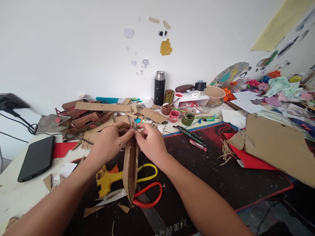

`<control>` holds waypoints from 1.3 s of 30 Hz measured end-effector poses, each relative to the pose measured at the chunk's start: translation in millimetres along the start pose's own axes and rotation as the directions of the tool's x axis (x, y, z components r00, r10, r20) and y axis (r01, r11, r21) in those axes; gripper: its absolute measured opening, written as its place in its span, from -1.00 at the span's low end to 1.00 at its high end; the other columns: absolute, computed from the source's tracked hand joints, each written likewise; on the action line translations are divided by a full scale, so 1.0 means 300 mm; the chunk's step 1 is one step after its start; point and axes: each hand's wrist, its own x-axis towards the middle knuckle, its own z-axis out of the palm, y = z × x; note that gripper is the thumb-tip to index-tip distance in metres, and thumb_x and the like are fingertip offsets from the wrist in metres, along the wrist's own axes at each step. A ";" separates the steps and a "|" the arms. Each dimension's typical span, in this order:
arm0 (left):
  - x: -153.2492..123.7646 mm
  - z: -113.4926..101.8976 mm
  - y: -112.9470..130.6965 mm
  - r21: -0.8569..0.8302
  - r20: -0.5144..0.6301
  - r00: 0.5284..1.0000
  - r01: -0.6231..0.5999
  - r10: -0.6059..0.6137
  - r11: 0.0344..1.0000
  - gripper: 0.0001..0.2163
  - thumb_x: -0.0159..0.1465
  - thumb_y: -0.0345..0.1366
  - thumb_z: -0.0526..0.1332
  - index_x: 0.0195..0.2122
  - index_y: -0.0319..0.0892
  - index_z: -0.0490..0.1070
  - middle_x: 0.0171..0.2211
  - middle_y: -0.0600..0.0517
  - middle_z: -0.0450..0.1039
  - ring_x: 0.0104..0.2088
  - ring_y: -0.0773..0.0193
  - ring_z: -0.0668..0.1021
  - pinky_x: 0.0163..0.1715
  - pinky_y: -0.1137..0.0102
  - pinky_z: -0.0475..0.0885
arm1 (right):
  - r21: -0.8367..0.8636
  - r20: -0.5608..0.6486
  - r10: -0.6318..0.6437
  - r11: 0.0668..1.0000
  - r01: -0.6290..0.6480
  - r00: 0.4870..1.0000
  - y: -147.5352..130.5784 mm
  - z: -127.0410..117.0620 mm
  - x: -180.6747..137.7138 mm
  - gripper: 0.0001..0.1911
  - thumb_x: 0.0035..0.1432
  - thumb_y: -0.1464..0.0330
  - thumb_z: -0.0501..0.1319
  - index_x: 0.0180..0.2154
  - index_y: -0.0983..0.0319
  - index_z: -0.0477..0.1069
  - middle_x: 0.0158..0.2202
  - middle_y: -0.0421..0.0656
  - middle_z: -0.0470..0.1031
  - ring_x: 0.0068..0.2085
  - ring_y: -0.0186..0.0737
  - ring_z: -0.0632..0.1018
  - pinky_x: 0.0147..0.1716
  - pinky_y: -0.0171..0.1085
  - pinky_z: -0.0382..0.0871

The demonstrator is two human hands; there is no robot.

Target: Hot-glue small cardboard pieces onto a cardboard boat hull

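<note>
A long, narrow cardboard piece [127, 168] shaped like a boat hull, with folded-up sides and a pointed near end, is held upright off the mat. My left hand [112, 139] pinches its far end from the left. From the right, my right hand [152, 142] closes its fingertips on that same end, the two thumbs almost meeting. Something small and greyish shows between the fingertips; its kind is unclear. Beneath the cardboard lie scissors [146, 205] with one red and one yellow handle, a yellow glue gun [110, 181] and a metal ruler [154, 214].
Cardboard scraps [103, 107] and a brown model boat [86, 123] crowd the back left. Paint jars [174, 116] and a black thermos [159, 88] stand near the wall. A phone [36, 159] is at left. On the dark mat [204, 177] lie a utility knife [190, 135] and cardboard sheet [275, 141].
</note>
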 end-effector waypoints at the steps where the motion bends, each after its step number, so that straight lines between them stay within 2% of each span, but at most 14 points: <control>1: 0.001 0.001 -0.001 -0.008 0.005 1.000 -0.003 0.003 1.000 -0.65 0.29 0.12 0.20 -0.33 -0.04 0.55 -0.26 -0.10 0.78 -0.20 -0.14 0.75 -0.29 0.21 0.55 | 0.010 -0.001 0.001 1.000 -0.001 1.000 0.001 0.001 -0.001 -0.75 0.43 0.29 0.30 0.08 0.18 0.59 -0.47 -0.27 0.59 -0.42 -0.16 0.61 -0.40 -0.27 0.32; 8: 0.002 0.001 -0.003 -0.024 0.013 1.000 0.000 0.000 1.000 -0.66 0.29 0.11 0.20 -0.30 -0.06 0.55 -0.26 -0.11 0.77 -0.20 -0.14 0.75 -0.30 0.22 0.56 | 0.035 -0.005 0.000 0.999 0.000 1.000 0.005 0.003 -0.002 -0.74 0.42 0.30 0.29 0.08 0.20 0.58 -0.50 -0.28 0.55 -0.45 -0.15 0.59 -0.42 -0.26 0.35; 16: 0.003 0.004 -0.019 0.027 0.006 1.000 -0.020 0.020 0.999 -0.62 0.32 0.12 0.18 -0.31 -0.08 0.59 -0.24 -0.13 0.77 -0.19 -0.15 0.75 -0.30 0.21 0.54 | 0.012 0.041 -0.016 1.000 0.016 0.999 0.006 -0.006 -0.005 -0.70 0.46 0.28 0.26 0.13 0.18 0.60 -0.45 -0.25 0.61 -0.46 -0.16 0.61 -0.40 -0.26 0.37; 26: 0.000 0.008 -0.012 -0.040 0.014 1.000 -0.005 0.005 0.999 -0.65 0.31 0.11 0.21 -0.28 -0.07 0.54 -0.27 -0.08 0.77 -0.21 -0.09 0.75 -0.31 0.25 0.51 | 0.081 0.042 -0.012 0.997 0.009 0.999 0.011 -0.002 -0.002 -0.72 0.45 0.29 0.23 0.09 0.19 0.60 -0.57 -0.33 0.49 -0.54 -0.21 0.52 -0.48 -0.28 0.28; 31: 0.000 0.012 -0.020 -0.034 0.015 1.000 0.007 -0.007 0.999 -0.60 0.32 0.15 0.18 -0.27 -0.09 0.56 -0.27 -0.09 0.77 -0.20 -0.11 0.74 -0.31 0.24 0.48 | 0.035 0.021 -0.049 0.998 0.048 0.999 0.015 0.004 0.003 -0.72 0.43 0.32 0.24 0.07 0.23 0.62 -0.58 -0.31 0.47 -0.52 -0.19 0.50 -0.47 -0.27 0.23; 35: 0.003 0.020 -0.031 -0.024 0.016 1.000 -0.007 0.007 1.000 -0.60 0.33 0.13 0.20 -0.30 -0.10 0.59 -0.28 -0.08 0.76 -0.25 -0.07 0.73 -0.33 0.26 0.47 | -0.051 -0.008 -0.087 0.995 0.086 0.996 0.017 0.008 0.006 -0.72 0.41 0.33 0.27 0.06 0.23 0.66 -0.52 -0.25 0.54 -0.45 -0.17 0.52 -0.40 -0.25 0.27; 39: 0.009 0.028 -0.041 -0.079 0.021 1.000 -0.010 0.011 0.997 -0.60 0.32 0.12 0.21 -0.31 -0.12 0.61 -0.27 -0.08 0.76 -0.26 -0.03 0.71 -0.31 0.27 0.48 | -0.056 -0.010 -0.081 0.995 0.080 0.997 0.022 0.014 0.007 -0.70 0.42 0.33 0.26 0.07 0.23 0.67 -0.49 -0.23 0.57 -0.43 -0.17 0.53 -0.38 -0.26 0.28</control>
